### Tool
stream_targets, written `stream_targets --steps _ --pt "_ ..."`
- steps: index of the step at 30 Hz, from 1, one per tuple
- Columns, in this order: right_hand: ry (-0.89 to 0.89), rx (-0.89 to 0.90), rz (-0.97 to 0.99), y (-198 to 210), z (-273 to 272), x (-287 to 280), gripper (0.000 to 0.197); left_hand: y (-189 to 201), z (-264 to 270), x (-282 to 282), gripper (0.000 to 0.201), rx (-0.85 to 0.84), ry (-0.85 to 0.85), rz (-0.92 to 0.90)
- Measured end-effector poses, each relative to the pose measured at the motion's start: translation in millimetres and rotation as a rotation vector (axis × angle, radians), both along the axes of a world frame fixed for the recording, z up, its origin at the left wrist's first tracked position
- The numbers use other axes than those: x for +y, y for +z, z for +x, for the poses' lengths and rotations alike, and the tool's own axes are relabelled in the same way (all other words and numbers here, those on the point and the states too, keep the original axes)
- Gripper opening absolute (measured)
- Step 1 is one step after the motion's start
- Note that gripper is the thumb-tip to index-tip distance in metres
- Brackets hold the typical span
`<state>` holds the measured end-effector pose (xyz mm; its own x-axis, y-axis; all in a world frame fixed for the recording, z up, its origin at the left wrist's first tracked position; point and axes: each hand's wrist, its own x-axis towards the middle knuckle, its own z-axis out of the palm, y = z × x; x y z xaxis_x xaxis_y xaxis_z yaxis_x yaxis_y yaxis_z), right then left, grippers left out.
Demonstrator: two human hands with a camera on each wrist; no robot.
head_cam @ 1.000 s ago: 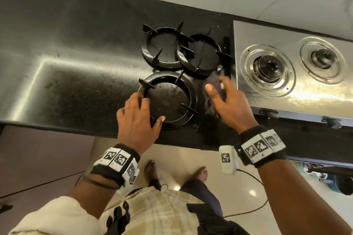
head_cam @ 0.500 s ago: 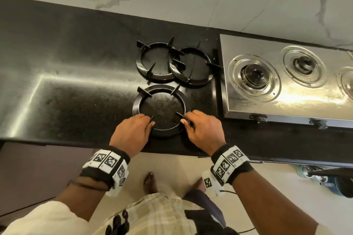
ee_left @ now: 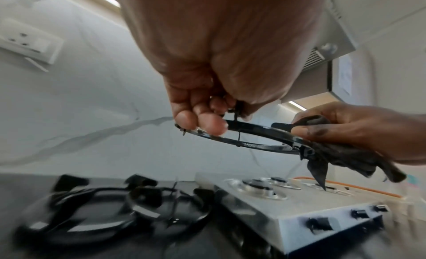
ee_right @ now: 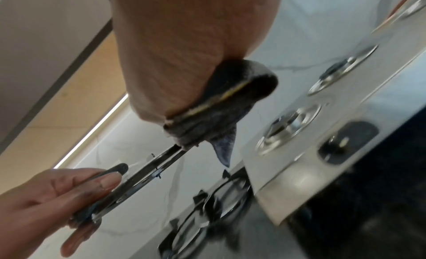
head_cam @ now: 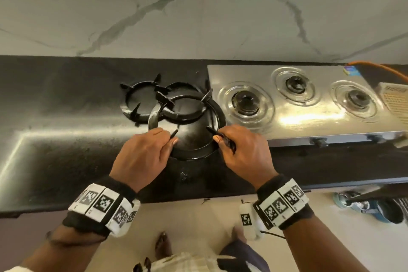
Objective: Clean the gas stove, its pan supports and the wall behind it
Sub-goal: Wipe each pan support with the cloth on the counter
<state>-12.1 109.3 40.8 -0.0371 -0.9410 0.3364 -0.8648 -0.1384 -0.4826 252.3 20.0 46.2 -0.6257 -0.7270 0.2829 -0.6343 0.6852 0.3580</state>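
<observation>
Both hands hold one black pan support (head_cam: pixel 152 117) lifted above the dark countertop (head_cam: pixel 66 139), tilted. My left hand (head_cam: pixel 143 154) pinches its near-left rim and prong, fingers curled under the ring (ee_left: pixel 253 135). My right hand (head_cam: pixel 245 154) grips the near-right rim together with a dark cloth (head_cam: pixel 228 143), which hangs below the ring (ee_left: pixel 341 159) and bunches in the palm (ee_right: pixel 219 106). Two more pan supports (head_cam: pixel 132 106) (head_cam: pixel 187 116) lie overlapping on the counter behind. The steel stove (head_cam: pixel 309 121) with three bare burners sits to the right. The marble wall (head_cam: pixel 198 17) rises behind.
An orange gas hose (head_cam: pixel 379 67) runs from the stove's back right corner. A beige ribbed item (head_cam: pixel 395 99) sits at the right edge. A wall socket (ee_left: pixel 25 42) is up on the left and a hood (ee_left: pixel 322 55) hangs above the stove. The counter's front edge is below my wrists.
My right hand came off the counter beside the stove with the cloth and took the near pan support. Both hands have since raised it off the counter, up and slightly right.
</observation>
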Motion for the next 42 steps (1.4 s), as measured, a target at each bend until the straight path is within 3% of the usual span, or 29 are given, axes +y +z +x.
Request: stream_targets --steps 6,14,20,30,35,42 --pt "-0.114 -0.019 -0.115 23 -118 44 0.015 28 -129 6 0.031 0.035 -0.118 -0.076" --pt "-0.208 0.047 -0.063 27 -339 123 0.019 25 -359 64 0.027 0.013 -0.207 0.006" --pt "-0.265 0.059 -0.051 18 -455 146 0.017 17 -486 83 0.028 0.021 -0.236 0.066" --pt "-0.356 0.027 0.004 6 -525 123 0.019 12 -580 32 0.023 -0.061 -0.288 0.214" --pt "-0.356 -0.299 0.114 26 -554 109 0.025 44 -608 -7 0.030 -0.110 -0.268 0.273" --pt "-0.439 -0.539 0.115 42 -606 88 0.036 77 -631 -56 0.043 -0.093 -0.188 0.425"
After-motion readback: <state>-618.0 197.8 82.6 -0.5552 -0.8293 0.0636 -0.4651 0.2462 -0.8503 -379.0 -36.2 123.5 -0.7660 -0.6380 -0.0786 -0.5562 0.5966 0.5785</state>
